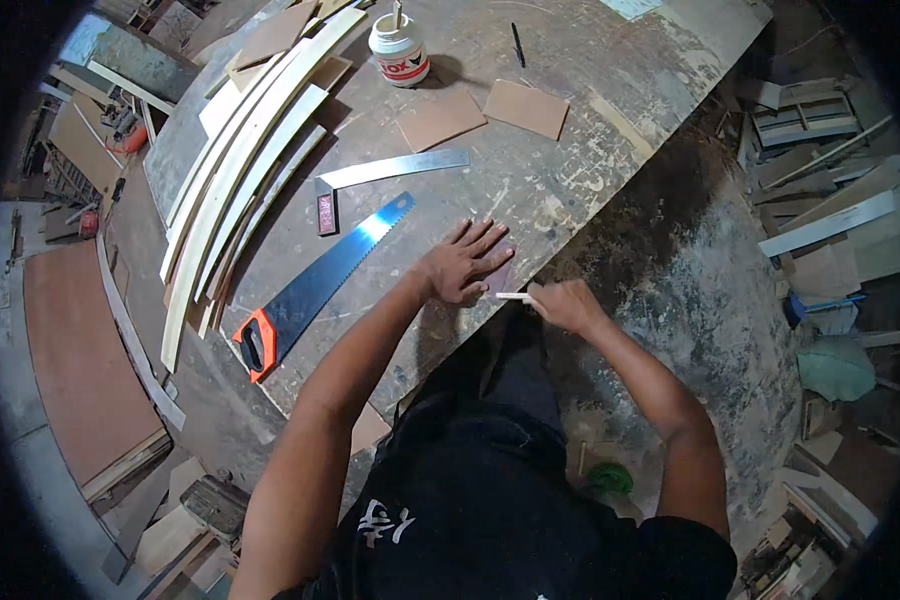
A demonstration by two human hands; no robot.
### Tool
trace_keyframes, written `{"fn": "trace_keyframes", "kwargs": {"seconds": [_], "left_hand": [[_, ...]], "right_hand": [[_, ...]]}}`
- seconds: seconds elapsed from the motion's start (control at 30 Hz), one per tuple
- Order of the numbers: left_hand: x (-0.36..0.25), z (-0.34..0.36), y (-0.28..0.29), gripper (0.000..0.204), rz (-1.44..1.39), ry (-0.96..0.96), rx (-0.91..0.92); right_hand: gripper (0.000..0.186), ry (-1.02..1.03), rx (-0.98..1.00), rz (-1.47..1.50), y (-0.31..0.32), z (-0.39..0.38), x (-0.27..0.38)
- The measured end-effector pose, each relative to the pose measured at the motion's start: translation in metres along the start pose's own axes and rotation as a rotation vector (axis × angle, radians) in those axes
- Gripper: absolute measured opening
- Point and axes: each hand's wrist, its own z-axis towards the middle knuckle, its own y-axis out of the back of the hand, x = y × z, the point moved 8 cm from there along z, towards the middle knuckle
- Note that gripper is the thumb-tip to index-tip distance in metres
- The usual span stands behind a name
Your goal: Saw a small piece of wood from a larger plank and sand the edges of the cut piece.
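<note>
My left hand (465,262) lies flat near the edge of the worktable (410,345), fingers spread. It presses on a thin purplish piece (501,276), mostly hidden under the fingers; its kind cannot be made out. Just past the table edge, my right hand (567,305) is closed round one end of a short, pale, flat stick (513,296). The stick's free end points left, close to my left thumb. A handsaw (332,272) with an orange and black handle rests left of my left hand, and beyond it lies a try square (395,170) with a steel blade.
Long pale wood strips (255,140) are piled along the table's left side. At the back stand a white glue tub (399,52) with a stick in it and a black pen (518,45). Two brown thin boards (527,108) lie nearby. Wood scraps (830,215) fill the floor at right.
</note>
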Motion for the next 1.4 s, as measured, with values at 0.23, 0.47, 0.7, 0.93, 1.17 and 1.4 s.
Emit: {"fn": "trace_keyframes", "kwargs": {"seconds": [0.23,0.47,0.7,0.93,1.17,1.4], "left_hand": [[-0.002,0.001,0.001,0.070,0.025,0.002,-0.032],[-0.001,0.000,-0.002,0.068,-0.047,-0.004,0.001],[0.001,0.001,-0.001,0.069,-0.034,0.003,0.013],[-0.001,0.002,-0.003,0.068,-0.016,0.007,0.018],[0.000,0.001,-0.002,0.069,0.003,0.011,0.007],[-0.002,0.001,-0.002,0.068,-0.005,-0.005,-0.023]], "right_hand": [[0.027,-0.070,0.023,0.089,-0.014,-0.001,-0.007],[0.025,-0.061,0.015,0.054,-0.007,-0.004,-0.006],[0.025,-0.028,0.002,0.044,-0.011,-0.001,-0.002],[0.026,-0.077,-0.071,0.012,0.003,-0.001,-0.011],[0.024,-0.172,-0.087,0.033,0.002,0.004,-0.015],[0.024,-0.166,-0.036,-0.004,-0.010,0.004,-0.018]]}}
